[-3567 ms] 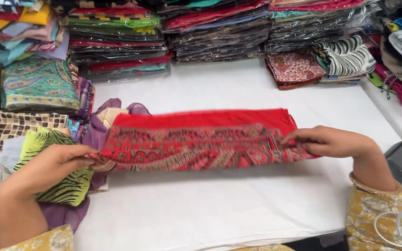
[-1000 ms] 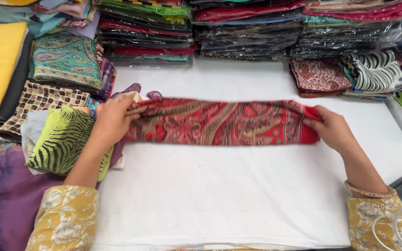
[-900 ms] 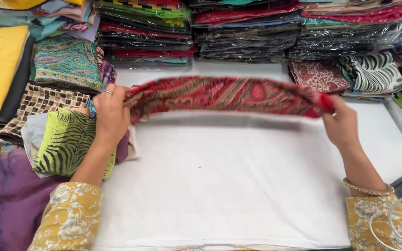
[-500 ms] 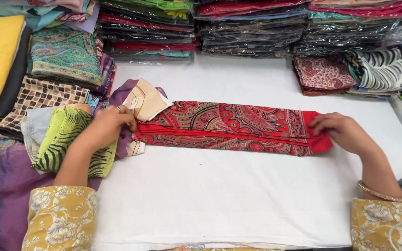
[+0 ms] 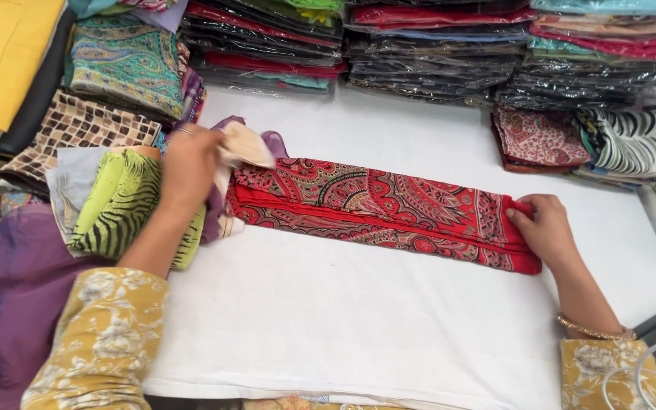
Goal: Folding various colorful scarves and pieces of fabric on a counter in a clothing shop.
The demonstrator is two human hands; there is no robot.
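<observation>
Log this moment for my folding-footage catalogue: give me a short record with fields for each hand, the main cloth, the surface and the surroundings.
Left hand: left hand touches a cream cloth piece at the scarf's left end
Right hand: right hand pinches the scarf's right end
Main cloth: red paisley-patterned scarf, folded into a long flat band
Surface: white cloth-covered table
Surroundings: stacks of plastic-wrapped folded fabrics along the back; green zebra-striped cloth at left

Clear-wrapped fabric packs [image 5: 434,64] along back
</observation>
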